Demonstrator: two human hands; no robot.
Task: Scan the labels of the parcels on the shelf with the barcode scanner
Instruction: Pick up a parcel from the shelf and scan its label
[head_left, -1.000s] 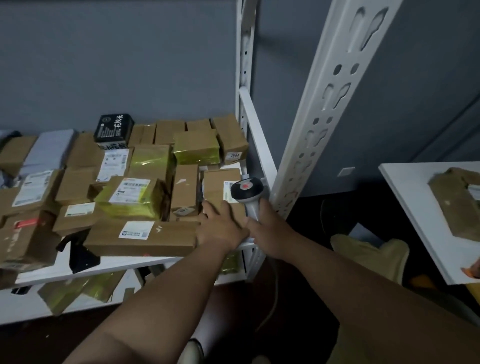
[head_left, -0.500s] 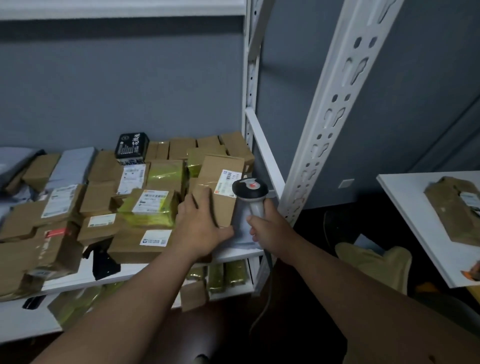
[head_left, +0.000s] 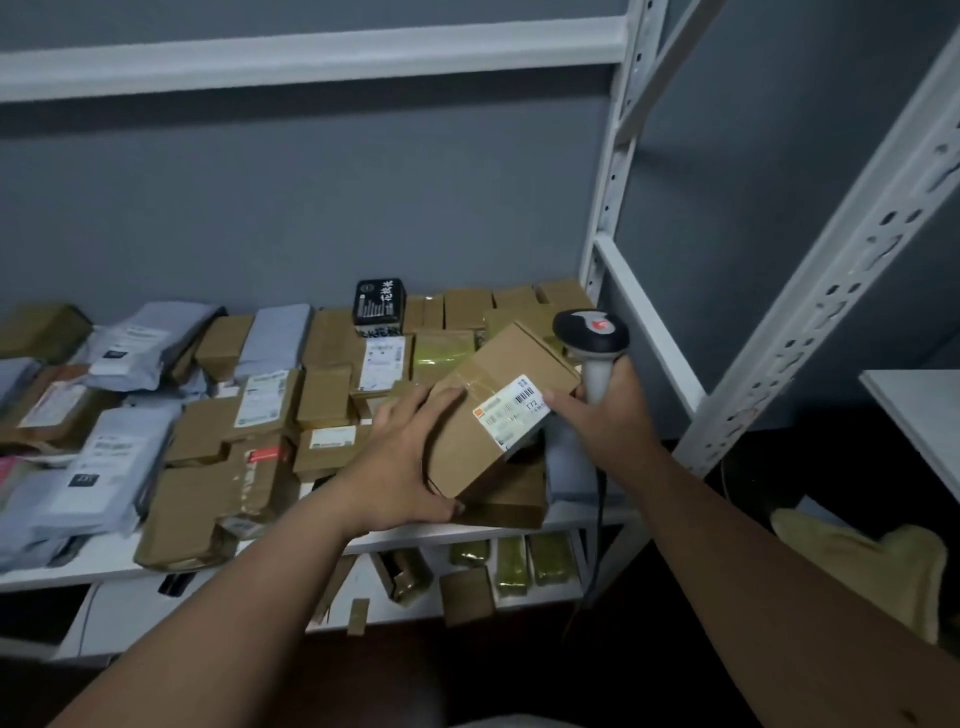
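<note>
Showing more of the white metal shelf rack (head_left: 613, 244) than 0.5 s ago: upper beam now in frame, camera pulled back. The brown cardboard box with a white barcode label (head_left: 498, 410) is lifted higher off the parcel pile, tilted, label facing up. Left hand (head_left: 400, 467) grips its lower left end, fingers spread over the top, thumb underneath. Right hand (head_left: 608, 415) has fingers curled round the handle of the grey-and-black barcode scanner (head_left: 592, 345), thumb touching the label edge; scanner head now just beside the box's far corner.

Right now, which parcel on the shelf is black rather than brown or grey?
The small black box with white print, standing at the back of the shelf against the wall; the rest are brown cartons or grey mailers.
</note>
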